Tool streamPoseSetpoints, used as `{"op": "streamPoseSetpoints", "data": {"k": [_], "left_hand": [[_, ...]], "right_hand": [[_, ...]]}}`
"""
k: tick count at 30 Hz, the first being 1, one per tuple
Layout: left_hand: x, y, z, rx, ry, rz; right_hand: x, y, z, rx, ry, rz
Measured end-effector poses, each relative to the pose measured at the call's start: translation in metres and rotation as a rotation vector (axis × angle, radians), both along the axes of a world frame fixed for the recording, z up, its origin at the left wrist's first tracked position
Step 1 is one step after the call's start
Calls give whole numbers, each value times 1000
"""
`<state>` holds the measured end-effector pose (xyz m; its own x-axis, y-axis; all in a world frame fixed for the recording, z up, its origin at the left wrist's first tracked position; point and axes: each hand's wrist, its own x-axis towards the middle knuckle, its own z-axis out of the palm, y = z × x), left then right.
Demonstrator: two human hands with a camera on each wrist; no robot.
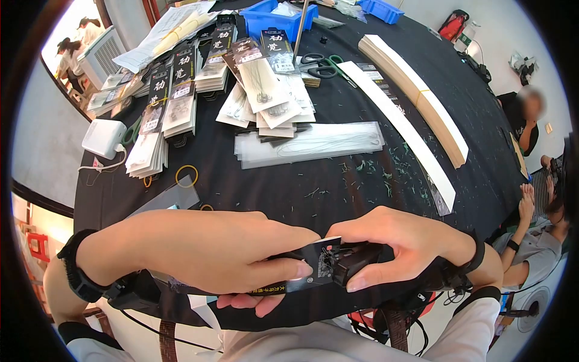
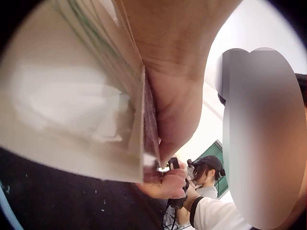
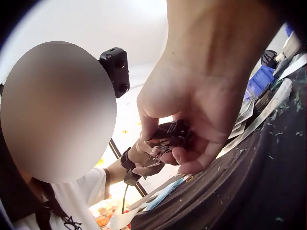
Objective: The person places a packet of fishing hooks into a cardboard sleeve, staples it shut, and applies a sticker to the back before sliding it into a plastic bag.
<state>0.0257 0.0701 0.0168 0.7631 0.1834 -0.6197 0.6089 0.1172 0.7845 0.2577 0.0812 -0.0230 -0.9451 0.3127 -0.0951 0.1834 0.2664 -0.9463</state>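
My left hand [image 1: 253,244] grips a black printed card package [image 1: 314,256], thumb on top and fingers underneath. In the left wrist view, the package's white backing [image 2: 57,120] shows under clear plastic, with greenish line strands along it. My right hand [image 1: 407,241] holds a small black stapler [image 1: 360,262] between thumb and fingers, at the package's right end. The stapler's nose overlaps the card there in the head view. Both hands are close together over the near table edge. From the right wrist, the stapler [image 3: 175,134] appears half covered by the fingers.
Stacks of fishing-hook packages [image 1: 181,90] stand at the back left. Clear sleeves [image 1: 313,145] lie mid-table, with scissors [image 1: 325,67], white card strips [image 1: 401,120] and a blue bin [image 1: 271,21] beyond. Green thread scraps dot the cloth. A person's arm [image 1: 518,241] is at right.
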Motion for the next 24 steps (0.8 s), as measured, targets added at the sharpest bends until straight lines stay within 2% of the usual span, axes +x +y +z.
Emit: {"op": "streamPoseSetpoints", "data": {"k": [17, 20, 22, 23, 24], "left_hand": [[-1, 1, -9, 5, 12, 1], [-3, 1, -8, 75, 12, -9], [-5, 0, 5, 729, 108, -133], [-11, -7, 3, 1037, 171, -85], [-13, -12, 7, 1357, 78, 3]], "right_hand": [[-3, -4, -10, 10, -18, -58], [-4, -7, -10, -10, -45, -102], [-4, -8, -16, 12, 7, -217], [-3, -8, -16, -30, 31, -248], [-4, -9, -14, -26, 33, -249]]}}
